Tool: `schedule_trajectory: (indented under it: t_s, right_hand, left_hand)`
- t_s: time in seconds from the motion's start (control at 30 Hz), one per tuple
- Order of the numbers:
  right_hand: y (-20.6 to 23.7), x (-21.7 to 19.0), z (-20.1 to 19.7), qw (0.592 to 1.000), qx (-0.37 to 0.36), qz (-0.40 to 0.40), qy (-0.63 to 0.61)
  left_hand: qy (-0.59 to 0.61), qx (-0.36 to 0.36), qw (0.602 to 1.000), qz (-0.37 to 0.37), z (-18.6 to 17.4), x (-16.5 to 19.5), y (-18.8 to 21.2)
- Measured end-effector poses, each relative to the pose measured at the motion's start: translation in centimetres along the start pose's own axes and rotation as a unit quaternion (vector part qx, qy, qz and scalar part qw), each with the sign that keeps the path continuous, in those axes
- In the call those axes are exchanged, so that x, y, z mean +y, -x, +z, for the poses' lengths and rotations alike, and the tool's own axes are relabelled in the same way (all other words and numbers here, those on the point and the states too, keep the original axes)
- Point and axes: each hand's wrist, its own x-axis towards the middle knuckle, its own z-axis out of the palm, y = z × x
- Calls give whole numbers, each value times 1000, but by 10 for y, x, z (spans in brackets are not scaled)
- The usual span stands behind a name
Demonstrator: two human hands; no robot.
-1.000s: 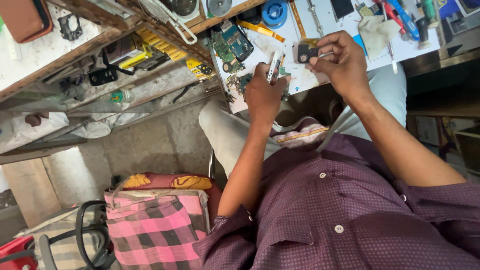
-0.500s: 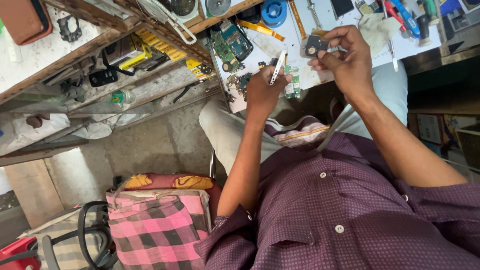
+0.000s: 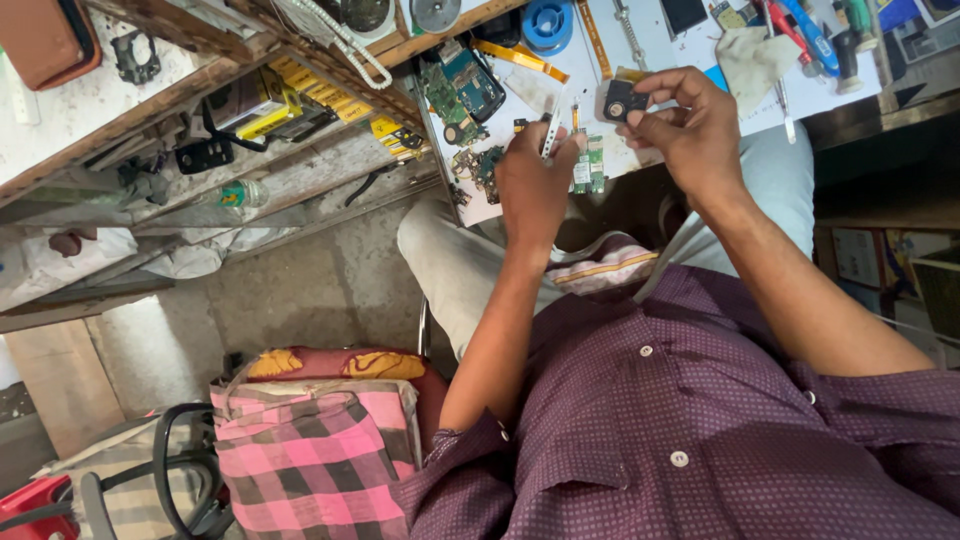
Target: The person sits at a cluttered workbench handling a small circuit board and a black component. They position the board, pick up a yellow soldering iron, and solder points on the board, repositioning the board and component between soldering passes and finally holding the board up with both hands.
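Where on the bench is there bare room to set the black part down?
Little: a white strip of mat between the metal tool and dark screen, above the black part. Crowded left with circuit boards, right with cloth and screwdrivers.

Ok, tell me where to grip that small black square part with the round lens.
By its outer edges, probably from the right, as the right hand pinches the small black square part: that leaves its flat lens face clear for the slim silver tool in the left hand.
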Motion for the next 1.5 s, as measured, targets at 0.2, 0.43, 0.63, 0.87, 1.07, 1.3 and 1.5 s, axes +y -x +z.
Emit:
schedule_trajectory:
  t_s: [0.2, 0.43, 0.63, 0.87, 1.07, 1.3, 1.5]
  right_hand:
    - [2, -3, 6, 999, 8, 45, 25]
    - [4, -6, 10, 996, -28, -37, 80]
    - [0, -8, 8, 996, -66, -25, 60]
    - [-5, -10, 7, 994, -100, -29, 40]
    - [-7, -16, 7, 992, -117, -24, 32]
    - [-5, -19, 6, 994, -101, 18, 38]
    - [-6, -19, 6, 994, -81, 62, -46]
  left_hand:
    - [166, -94, 981, -37, 4, 5, -9]
    - [93, -64, 990, 82, 2, 20, -9]
    - [73, -79, 989, 105, -7, 19, -18]
    - [43, -94, 984, 143, -13, 13, -25]
    - [47, -97, 985, 138, -14, 13, -25]
    - [104, -107, 984, 101, -13, 10, -25]
    - [106, -130, 981, 100, -16, 6, -25]
